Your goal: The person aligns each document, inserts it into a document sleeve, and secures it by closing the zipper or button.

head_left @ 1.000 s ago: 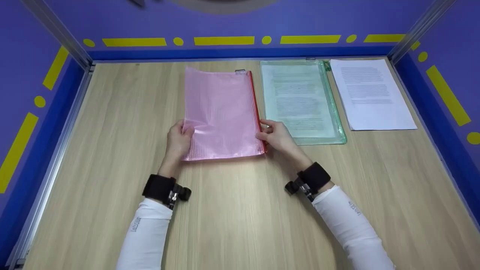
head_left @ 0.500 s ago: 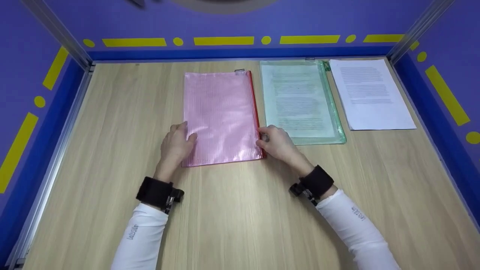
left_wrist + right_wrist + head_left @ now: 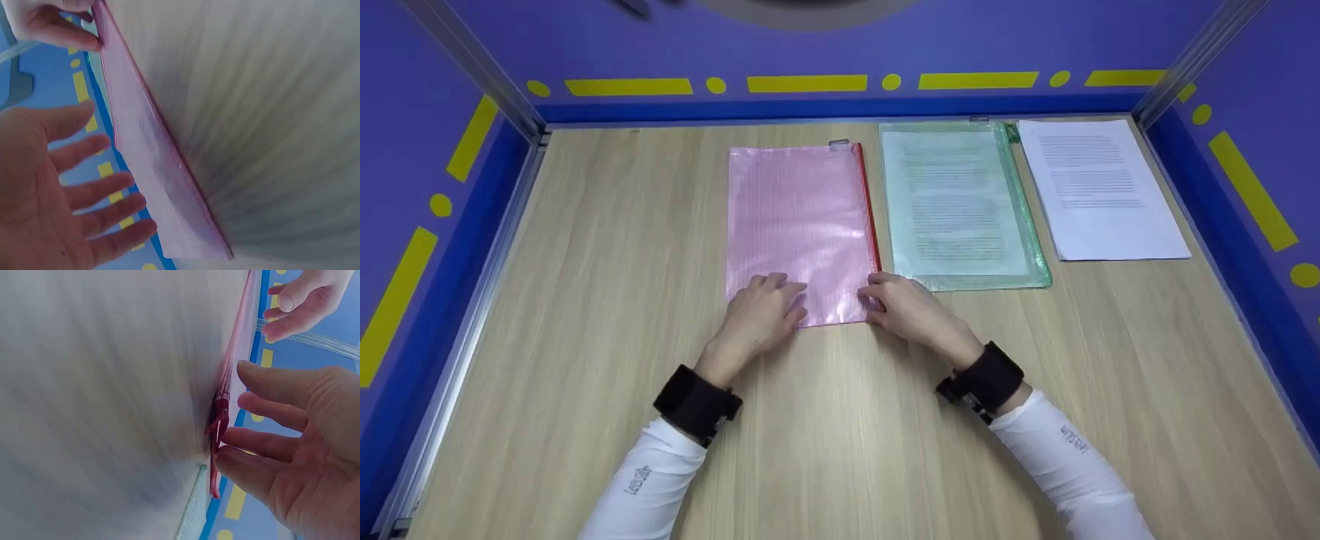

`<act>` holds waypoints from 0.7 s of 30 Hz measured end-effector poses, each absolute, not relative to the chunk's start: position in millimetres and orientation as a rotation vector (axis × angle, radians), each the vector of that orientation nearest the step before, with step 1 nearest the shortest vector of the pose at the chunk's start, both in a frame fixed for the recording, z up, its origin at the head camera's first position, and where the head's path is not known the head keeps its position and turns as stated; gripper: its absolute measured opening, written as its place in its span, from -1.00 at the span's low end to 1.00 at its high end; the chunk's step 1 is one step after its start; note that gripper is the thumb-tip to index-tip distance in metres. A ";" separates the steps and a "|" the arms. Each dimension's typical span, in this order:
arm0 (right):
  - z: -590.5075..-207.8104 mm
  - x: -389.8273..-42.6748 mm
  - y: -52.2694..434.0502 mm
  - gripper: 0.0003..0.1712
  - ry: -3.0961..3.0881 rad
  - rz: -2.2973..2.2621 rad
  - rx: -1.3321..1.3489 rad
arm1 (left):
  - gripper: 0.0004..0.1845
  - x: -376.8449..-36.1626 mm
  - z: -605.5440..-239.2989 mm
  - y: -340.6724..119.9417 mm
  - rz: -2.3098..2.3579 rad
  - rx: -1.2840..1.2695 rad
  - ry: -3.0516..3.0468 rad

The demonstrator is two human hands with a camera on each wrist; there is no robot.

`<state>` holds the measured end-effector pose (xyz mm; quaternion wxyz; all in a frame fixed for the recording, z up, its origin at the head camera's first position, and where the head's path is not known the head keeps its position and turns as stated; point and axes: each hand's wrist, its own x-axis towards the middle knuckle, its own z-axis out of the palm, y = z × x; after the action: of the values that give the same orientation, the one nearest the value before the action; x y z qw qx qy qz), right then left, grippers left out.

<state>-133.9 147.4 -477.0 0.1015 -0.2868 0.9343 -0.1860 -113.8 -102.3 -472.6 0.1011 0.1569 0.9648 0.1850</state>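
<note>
A pink zip folder (image 3: 799, 217) with a red zip edge (image 3: 869, 210) along its right side lies flat on the table in the head view. My left hand (image 3: 759, 313) hovers over the folder's lower left part; in the left wrist view its fingers (image 3: 107, 185) are spread and hold nothing. At the lower right corner is my right hand (image 3: 911, 311), its fingertips close to the red zip edge. From the right wrist, thumb and fingers (image 3: 264, 441) stand apart and loosely bent beside the zip's end; whether they touch it I cannot tell.
Right of the pink folder lies a green zip folder (image 3: 960, 202) with printed sheets inside. A stack of printed paper (image 3: 1102, 187) sits farther right, near the side wall. Blue walls (image 3: 810, 45) with yellow marks close off the back and sides of the wooden table (image 3: 840, 435).
The pink folder, lifted at its near side a second ago, now lies flat. My left hand has left its left edge and moved right over it; the right hand slid down to the corner.
</note>
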 end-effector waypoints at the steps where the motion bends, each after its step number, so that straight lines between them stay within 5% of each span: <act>1: -478.0 -133.8 146.8 -0.68 2.764 -0.550 -0.856 | -0.55 -112.7 -473.7 -100.4 0.518 0.495 2.835; 21: -482.1 -147.1 125.6 -0.90 2.761 -0.484 -0.911 | -0.51 -130.2 -487.6 -107.5 0.519 0.371 2.842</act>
<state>-147.1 125.6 -482.1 0.0968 -0.3076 0.9324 -0.1635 -130.2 -107.5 -487.6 0.1141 0.1265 0.9694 0.1769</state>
